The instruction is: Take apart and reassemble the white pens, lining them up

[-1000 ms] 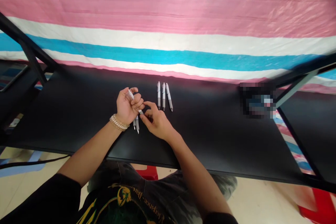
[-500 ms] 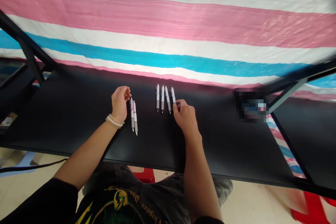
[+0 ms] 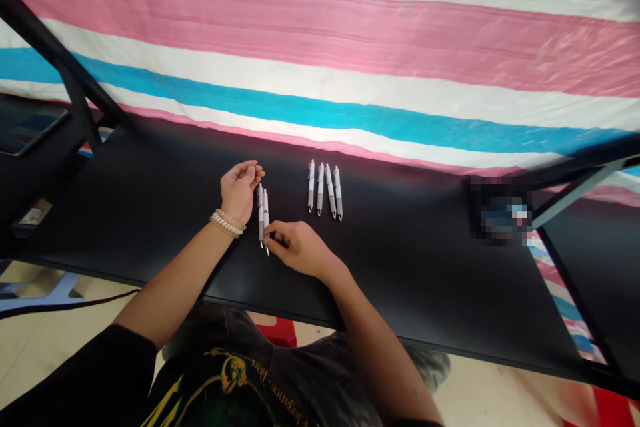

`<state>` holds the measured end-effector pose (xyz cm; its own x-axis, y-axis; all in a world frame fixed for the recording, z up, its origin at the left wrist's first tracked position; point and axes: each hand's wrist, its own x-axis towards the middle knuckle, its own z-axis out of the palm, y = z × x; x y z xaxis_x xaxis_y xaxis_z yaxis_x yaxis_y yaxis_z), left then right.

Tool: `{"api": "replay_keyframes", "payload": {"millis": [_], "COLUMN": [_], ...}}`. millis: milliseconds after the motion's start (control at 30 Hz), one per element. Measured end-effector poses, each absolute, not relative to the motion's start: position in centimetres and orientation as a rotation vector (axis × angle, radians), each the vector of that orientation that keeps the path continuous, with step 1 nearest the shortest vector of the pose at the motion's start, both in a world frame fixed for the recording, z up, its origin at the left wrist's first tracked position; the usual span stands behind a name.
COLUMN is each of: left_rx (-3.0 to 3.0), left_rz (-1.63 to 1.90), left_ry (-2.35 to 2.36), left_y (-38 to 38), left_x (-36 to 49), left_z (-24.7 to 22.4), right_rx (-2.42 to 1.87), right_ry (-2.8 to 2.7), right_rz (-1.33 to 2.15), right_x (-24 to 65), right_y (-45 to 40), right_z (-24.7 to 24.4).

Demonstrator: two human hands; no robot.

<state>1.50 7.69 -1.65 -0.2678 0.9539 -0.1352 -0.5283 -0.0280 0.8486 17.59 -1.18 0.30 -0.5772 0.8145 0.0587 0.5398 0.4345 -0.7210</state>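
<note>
A pink, white and blue striped cloth (image 3: 320, 47) is hanging behind a black tabletop (image 3: 425, 280), and a red stool (image 3: 277, 332) is showing below the table's near edge. A pixel-blurred object (image 3: 500, 210) is sitting toward the tabletop's right end. Near the middle, four white-and-grey retractable pens (image 3: 325, 190) are lying side by side, nearly parallel. Well left of them, two more pens (image 3: 263, 217) are lying close together. The left hand (image 3: 239, 192) is resting open, palm up with its fingers slightly curled, just beside that pair, and a chain bracelet (image 3: 227, 224) is circling its wrist. The right hand (image 3: 300, 248) is reaching in from the lower right, its curled fingers (image 3: 274, 237) touching the pair's lower end, though I cannot tell whether they are gripping a pen.
</note>
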Motion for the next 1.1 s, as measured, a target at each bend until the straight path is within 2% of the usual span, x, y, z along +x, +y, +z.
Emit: {"api": "replay_keyframes", "payload": {"millis": [133,267,400,533,633,733,933,1000,1100], "left_rx": [0.599,0.639,0.744,0.848,0.875,0.883,0.844,0.842,0.819], "left_rz": [1.591,1.583,1.575,1.546,1.319,1.153,1.351,1.388,1.426], "left_ry": [1.021,1.003,1.008,0.969,0.827,0.745,0.792,0.802,0.788], "left_y": [7.5,7.5,7.5,7.1,6.4,5.9,6.1,6.1,5.9], "left_x": [1.6,1.6,1.6,2.0,2.2,2.3,2.4,2.5,2.8], "left_z": [-1.4,-1.6,-1.9,-1.6,-0.8,-0.3,-0.5,-0.7,-0.8], "right_rx": [-1.208,-1.282,-1.366,-1.247,-1.123,-1.094,-1.194,-1.229,-1.287], "right_ry": [-2.402,-2.365,-2.099,-1.709,-1.512,-1.423,-1.272,-1.325,-1.403], "right_rz": [0.761,0.731,0.82,1.07,1.236,1.231,1.228,1.14,0.765], "right_x": [16.6,17.4,18.9,19.9,19.9,19.6,19.1,19.0,18.8], "right_y": [-1.4,-1.1,-0.7,-0.8,-1.0,-0.9,-0.2,-0.2,-0.2], "right_z": [-0.2,-0.2,0.1,0.6,1.0,1.0,0.2,-0.1,-0.6]}}
